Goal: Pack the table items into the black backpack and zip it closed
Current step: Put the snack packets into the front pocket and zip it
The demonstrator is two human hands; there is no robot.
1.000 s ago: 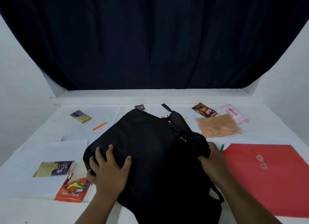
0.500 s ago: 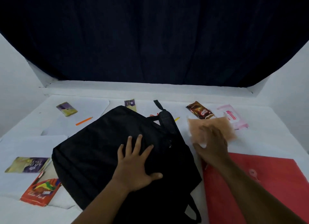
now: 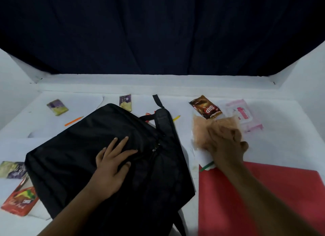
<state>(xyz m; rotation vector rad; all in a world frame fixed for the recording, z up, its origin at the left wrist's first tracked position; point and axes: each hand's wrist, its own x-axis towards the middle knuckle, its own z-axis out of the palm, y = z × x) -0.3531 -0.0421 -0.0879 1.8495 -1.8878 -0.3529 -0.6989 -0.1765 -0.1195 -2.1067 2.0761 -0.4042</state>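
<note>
Centrally, the black backpack (image 3: 109,158) lies flat on the white table (image 3: 281,144), the left hand (image 3: 112,163) pressing it with spread fingers. Right of it, the right hand (image 3: 226,144) grips a blurred tan packet (image 3: 202,130).

Dark navy curtain (image 3: 158,29) hangs across the back in folds — white walls (image 3: 309,77) either side. White table (image 3: 281,147) w/ a raised ledge (image 3: 140,82) at its far edge — dim, even light.
</note>
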